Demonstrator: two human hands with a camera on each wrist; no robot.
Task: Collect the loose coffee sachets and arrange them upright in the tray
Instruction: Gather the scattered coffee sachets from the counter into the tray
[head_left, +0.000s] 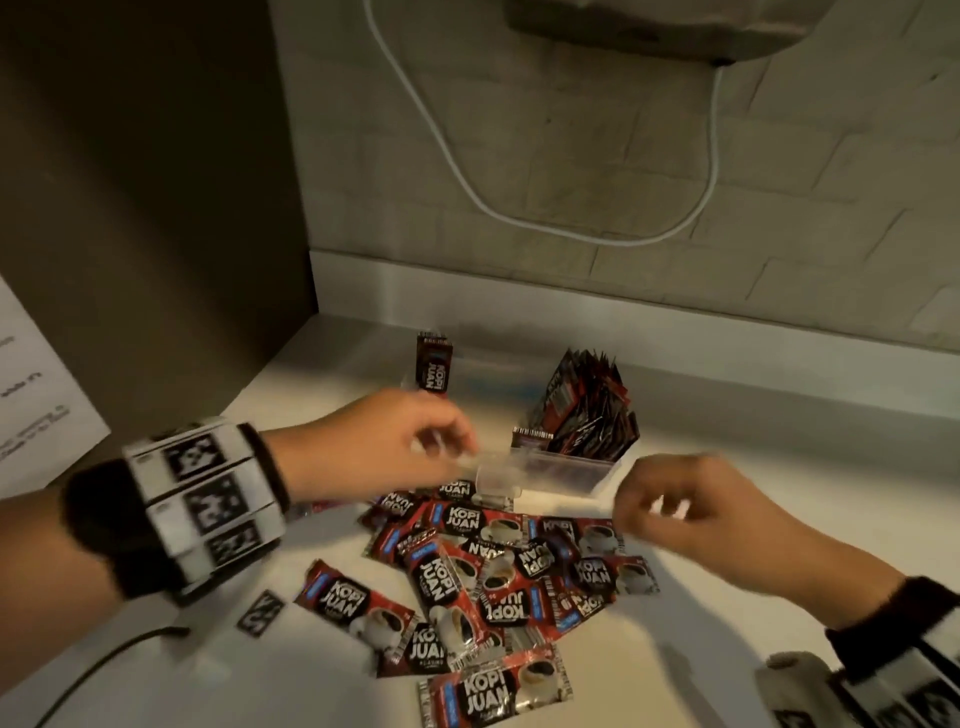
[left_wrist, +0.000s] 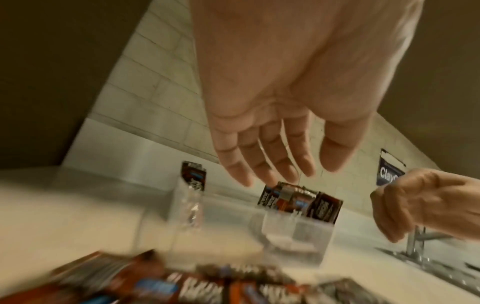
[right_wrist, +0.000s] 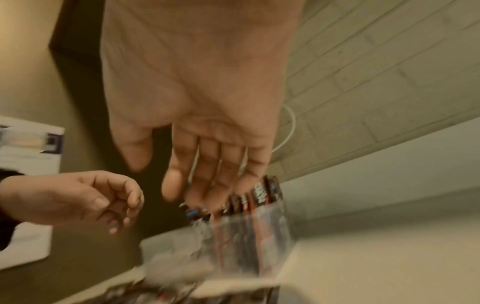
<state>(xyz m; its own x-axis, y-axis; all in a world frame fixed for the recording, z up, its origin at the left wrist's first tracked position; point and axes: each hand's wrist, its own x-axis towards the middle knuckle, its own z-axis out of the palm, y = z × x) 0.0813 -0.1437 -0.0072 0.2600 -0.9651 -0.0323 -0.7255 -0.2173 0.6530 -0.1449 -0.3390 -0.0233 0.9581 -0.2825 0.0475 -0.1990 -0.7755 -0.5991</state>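
Note:
Several loose red-and-black coffee sachets (head_left: 493, 582) lie in a flat pile on the white counter (head_left: 727, 649); they appear blurred at the bottom of the left wrist view (left_wrist: 194, 288). Behind the pile stands a clear plastic tray (head_left: 550, 470) (left_wrist: 293, 236) (right_wrist: 233, 236). A bunch of upright sachets (head_left: 584, 410) (left_wrist: 298, 199) (right_wrist: 259, 197) fills its right end, and a few more (head_left: 432, 366) (left_wrist: 193, 176) stand at its left end. My left hand (head_left: 447, 447) (left_wrist: 280, 172) (right_wrist: 111, 205) hovers over the tray's left part, empty, fingers relaxed. My right hand (head_left: 665, 499) (right_wrist: 207, 185) (left_wrist: 415, 207) hovers at the tray's right, also empty.
A dark panel (head_left: 156, 208) walls off the left, with a paper sheet (head_left: 31, 389) on it. A white cable (head_left: 519, 208) loops down the brick wall at the back. A black cable (head_left: 104, 660) and a small marker tag (head_left: 260, 613) lie at the front left.

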